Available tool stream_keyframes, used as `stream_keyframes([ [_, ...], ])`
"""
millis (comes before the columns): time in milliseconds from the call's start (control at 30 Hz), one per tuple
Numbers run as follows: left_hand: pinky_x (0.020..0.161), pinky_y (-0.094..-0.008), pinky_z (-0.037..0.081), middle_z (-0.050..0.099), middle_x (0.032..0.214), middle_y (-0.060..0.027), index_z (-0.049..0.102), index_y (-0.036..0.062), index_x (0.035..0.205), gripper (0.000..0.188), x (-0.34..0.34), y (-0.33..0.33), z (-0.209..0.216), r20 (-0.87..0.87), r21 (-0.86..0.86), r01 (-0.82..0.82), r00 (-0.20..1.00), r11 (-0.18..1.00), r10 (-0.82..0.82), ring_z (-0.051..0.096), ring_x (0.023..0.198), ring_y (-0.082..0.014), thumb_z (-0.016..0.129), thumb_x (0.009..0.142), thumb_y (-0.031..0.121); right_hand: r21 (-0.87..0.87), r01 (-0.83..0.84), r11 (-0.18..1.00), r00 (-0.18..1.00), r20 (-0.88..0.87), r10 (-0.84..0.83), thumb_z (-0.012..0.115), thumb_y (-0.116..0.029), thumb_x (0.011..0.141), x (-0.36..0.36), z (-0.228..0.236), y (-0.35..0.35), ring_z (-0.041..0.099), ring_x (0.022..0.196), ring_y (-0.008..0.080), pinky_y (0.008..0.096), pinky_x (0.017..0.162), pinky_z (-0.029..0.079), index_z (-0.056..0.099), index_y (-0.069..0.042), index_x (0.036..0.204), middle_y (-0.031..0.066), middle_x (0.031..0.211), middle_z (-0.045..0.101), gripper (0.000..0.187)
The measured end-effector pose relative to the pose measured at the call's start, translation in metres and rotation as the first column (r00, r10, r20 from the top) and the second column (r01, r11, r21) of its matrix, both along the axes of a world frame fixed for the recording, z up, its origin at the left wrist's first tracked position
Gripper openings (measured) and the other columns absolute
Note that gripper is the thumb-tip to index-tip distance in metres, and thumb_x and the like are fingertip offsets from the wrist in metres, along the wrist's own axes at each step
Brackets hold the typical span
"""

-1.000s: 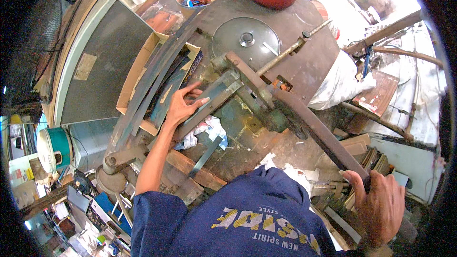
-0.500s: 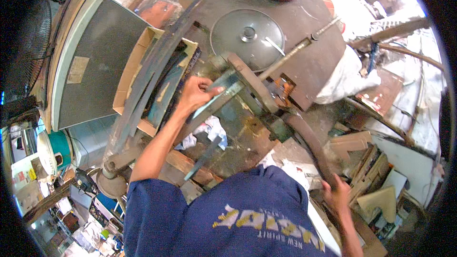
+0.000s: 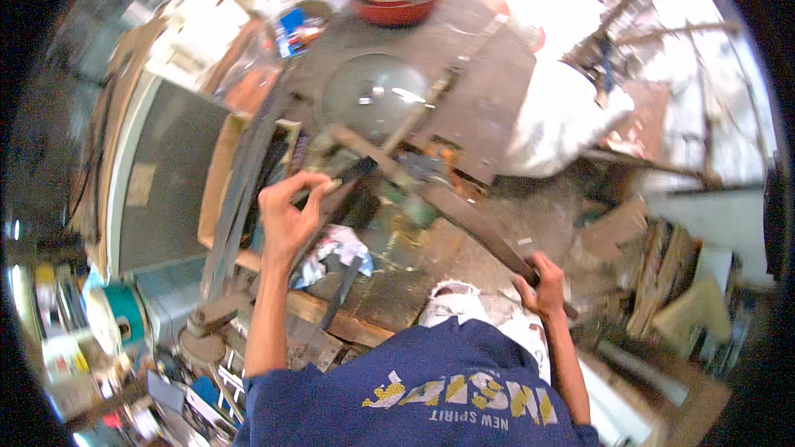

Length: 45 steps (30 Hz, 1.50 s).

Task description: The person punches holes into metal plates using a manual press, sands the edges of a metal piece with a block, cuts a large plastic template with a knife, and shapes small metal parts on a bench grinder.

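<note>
My right hand [image 3: 542,285] is wrapped around the lower end of a long brown metal lever [image 3: 480,232], which slants down to the right from a metal lever shear [image 3: 406,190]. On the other side my left hand [image 3: 286,219] hovers beside the shear's long dark bar [image 3: 352,182]. Its thumb and fingertips come together in a pinch. Motion blur hides whether anything small is held there. Behind the shear a round glass lid [image 3: 373,95] lies on the brown work surface [image 3: 472,74].
A red pot [image 3: 393,8] stands at the far edge. Long dark metal strips [image 3: 244,190] lie by an open cardboard box [image 3: 217,182] on the left. Crumpled cloth [image 3: 339,248] lies below the shear. Wood scraps [image 3: 662,281] and a white sack [image 3: 551,128] are at right.
My left hand has come away from the pale strip at the shear and turned upward. My right hand has moved up and left with the lever's end. The whole view has shifted.
</note>
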State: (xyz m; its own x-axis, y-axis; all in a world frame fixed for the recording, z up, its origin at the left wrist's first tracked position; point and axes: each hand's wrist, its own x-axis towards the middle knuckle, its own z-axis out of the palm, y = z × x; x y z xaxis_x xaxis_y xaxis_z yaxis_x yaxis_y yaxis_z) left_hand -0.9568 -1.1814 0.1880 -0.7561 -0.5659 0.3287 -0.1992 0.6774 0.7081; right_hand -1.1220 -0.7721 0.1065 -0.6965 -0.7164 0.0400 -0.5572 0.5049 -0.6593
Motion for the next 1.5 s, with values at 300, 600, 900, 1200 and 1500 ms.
stream_keyframes([
  [300, 0.066, -0.0306, 0.053, 0.073, 0.081, -0.0105, 0.074, 0.0015, 0.087, 0.013, -0.028, 0.196, 0.092, -0.138, -0.062, 0.604, 0.783, 0.795, -0.606, 0.071, 0.072, -0.0227, 0.073, 0.075, -0.003, -0.612, 0.118, 0.782, 0.988, -0.004, -0.152, 0.079, 0.004, 0.067, 0.060, 0.165, 0.009, 0.068, 0.088, 0.0241, 0.0316, 0.078, 0.052, 0.072, -0.001, 0.104, 0.0117, 0.098, 0.071, 0.038],
  [600, 0.074, -0.0269, 0.052, 0.073, 0.091, -0.0085, 0.067, -0.0058, 0.102, 0.022, 0.016, 0.502, 0.112, 0.008, 0.735, 0.677, 0.015, 0.016, -1.000, 0.067, 0.083, -0.0117, 0.066, 0.095, 0.016, -0.707, 0.432, 0.560, 0.671, -0.163, -0.723, 0.083, 0.005, 0.067, 0.270, 0.174, 0.337, 0.066, 0.073, 0.0183, 0.0296, 0.065, 0.052, 0.077, -0.003, 0.089, 0.0070, 0.079, 0.071, 0.024],
  [900, 0.055, -0.0213, 0.037, 0.058, 0.074, 0.0001, 0.059, 0.0033, 0.088, 0.011, 0.209, 0.877, 0.090, -0.096, 0.698, 0.468, -0.689, -0.542, -0.719, 0.047, 0.063, -0.0044, 0.064, 0.095, 0.010, -0.833, 0.456, -0.313, 0.202, 0.439, -0.875, 0.079, 0.000, 0.080, 0.585, 0.174, 0.506, 0.063, 0.109, 0.0178, 0.0330, 0.096, 0.050, 0.066, 0.004, 0.120, 0.0111, 0.118, 0.068, 0.042],
  [1200, 0.066, -0.0286, 0.044, 0.060, 0.078, -0.0091, 0.060, -0.0021, 0.083, 0.012, 0.519, 0.988, 0.033, -0.187, 0.454, -0.045, -0.981, -0.890, -0.046, 0.056, 0.075, -0.0147, 0.069, 0.088, 0.004, -0.471, -0.442, -0.763, -0.749, 0.662, 0.025, 0.061, -0.030, 0.100, 0.781, 0.148, 0.455, 0.052, 0.062, 0.0048, 0.0247, 0.053, 0.042, 0.074, 0.001, 0.094, -0.0024, 0.068, 0.062, 0.034],
  [1500, 0.071, -0.0299, 0.047, 0.061, 0.077, -0.0075, 0.061, -0.0036, 0.085, 0.015, 0.758, 0.994, 0.043, 0.003, 0.638, -0.278, -0.932, -0.719, 0.363, 0.060, 0.075, -0.0150, 0.066, 0.093, 0.007, -0.444, -0.742, -0.503, -0.647, 0.673, 0.360, 0.063, -0.029, 0.099, 0.966, 0.140, 0.457, 0.061, 0.072, 0.0081, 0.0239, 0.065, 0.050, 0.074, 0.003, 0.092, 0.0045, 0.084, 0.072, 0.034],
])
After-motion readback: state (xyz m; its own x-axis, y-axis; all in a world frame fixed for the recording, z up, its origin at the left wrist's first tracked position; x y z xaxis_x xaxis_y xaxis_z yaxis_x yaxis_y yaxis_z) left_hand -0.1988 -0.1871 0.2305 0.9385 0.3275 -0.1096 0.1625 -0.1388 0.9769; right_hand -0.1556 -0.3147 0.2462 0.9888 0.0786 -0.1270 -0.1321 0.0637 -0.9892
